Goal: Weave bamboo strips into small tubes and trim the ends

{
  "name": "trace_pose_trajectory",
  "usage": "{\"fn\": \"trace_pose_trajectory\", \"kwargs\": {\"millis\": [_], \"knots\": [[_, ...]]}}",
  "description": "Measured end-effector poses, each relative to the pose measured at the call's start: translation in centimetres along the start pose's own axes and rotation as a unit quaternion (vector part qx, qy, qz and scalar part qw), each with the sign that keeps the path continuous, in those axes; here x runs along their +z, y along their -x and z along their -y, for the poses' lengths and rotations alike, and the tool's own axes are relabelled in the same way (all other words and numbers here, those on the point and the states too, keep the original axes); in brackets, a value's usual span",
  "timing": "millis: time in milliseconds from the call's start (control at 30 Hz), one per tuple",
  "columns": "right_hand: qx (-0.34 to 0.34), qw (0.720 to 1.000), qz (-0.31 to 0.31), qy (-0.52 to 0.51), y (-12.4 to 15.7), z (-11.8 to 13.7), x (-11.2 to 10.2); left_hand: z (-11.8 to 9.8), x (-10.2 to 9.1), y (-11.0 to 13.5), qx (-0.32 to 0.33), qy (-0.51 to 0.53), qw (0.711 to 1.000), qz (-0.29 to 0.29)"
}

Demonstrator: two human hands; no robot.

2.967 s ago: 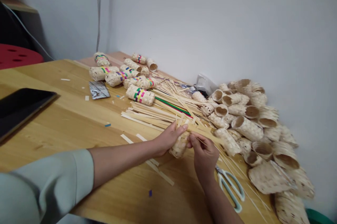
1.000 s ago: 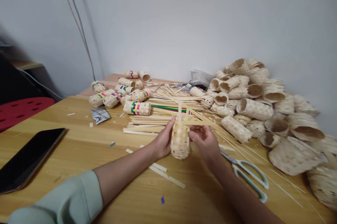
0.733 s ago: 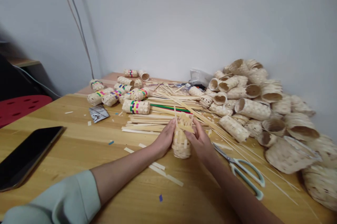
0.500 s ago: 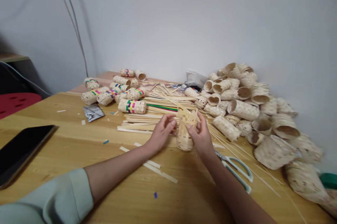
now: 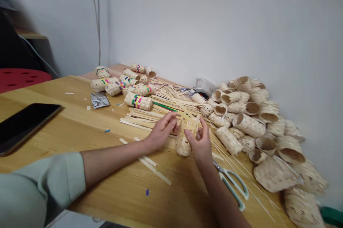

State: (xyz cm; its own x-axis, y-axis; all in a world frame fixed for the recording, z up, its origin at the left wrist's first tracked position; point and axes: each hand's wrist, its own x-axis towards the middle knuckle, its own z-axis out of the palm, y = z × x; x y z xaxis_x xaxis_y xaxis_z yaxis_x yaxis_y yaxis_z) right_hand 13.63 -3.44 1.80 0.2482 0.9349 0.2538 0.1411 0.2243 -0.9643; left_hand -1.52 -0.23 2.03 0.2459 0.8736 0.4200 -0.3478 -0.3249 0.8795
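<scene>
Between my hands stands a small woven basket [image 5: 183, 145] of pale, flat strips, slightly tilted. Its lower part is tightly woven, and loose strip ends stick up at its top. My right hand [image 5: 199, 144] grips it from the right, thumb on the near side and fingers behind. My left hand [image 5: 165, 128] is curled at the upper left side, thumb and forefinger close together by the strip ends; its other fingertips are partly hidden. Behind the basket lie many loose pale strips [image 5: 143, 118]. A pair of scissors [image 5: 233, 183] with pale handles lies beside my right forearm.
A large pile of plain woven tubes [image 5: 249, 124] covers the right side. At the back left lie woven pieces with coloured bands [image 5: 138, 101]. A black phone [image 5: 28, 124] and a silver packet [image 5: 100, 100] lie on the left. A white wall [image 5: 214, 24] rises behind the table.
The view has turned a little left. The basket tilts more, its base to the left, and my right thumb sits nearer its left side. Both hands stay at the basket.
</scene>
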Motion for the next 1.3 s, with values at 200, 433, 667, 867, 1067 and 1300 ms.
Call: {"fn": "trace_pose_trajectory", "kwargs": {"millis": [200,433,667,867,1067,1300], "knots": [[-0.05,0.996,-0.006,0.079,0.3,0.5,-0.4,-0.8,-0.3,-0.6,-0.054,0.048,0.997,0.025],[-0.056,0.996,0.005,0.069,0.4,0.3,-0.4,-1.4,0.0,-1.4,-0.048,-0.005,0.999,-0.021],[-0.068,0.996,-0.001,0.058,0.5,0.9,-0.8,-1.1,-0.3,-1.8,-0.035,-0.05,0.998,0.006],[-0.07,0.993,0.002,0.098,0.2,0.8,-1.0,-0.6,-0.8,-2.0,-0.039,-0.04,0.997,0.052],[-0.024,0.998,0.055,-0.006,-0.2,0.0,-1.0,-0.3,-0.8,-1.7,-0.001,-0.121,0.991,0.055],[-0.002,0.999,0.043,-0.03,-0.3,0.0,-1.0,-0.5,-0.7,-1.3,0.03,-0.185,0.981,0.058]]}}
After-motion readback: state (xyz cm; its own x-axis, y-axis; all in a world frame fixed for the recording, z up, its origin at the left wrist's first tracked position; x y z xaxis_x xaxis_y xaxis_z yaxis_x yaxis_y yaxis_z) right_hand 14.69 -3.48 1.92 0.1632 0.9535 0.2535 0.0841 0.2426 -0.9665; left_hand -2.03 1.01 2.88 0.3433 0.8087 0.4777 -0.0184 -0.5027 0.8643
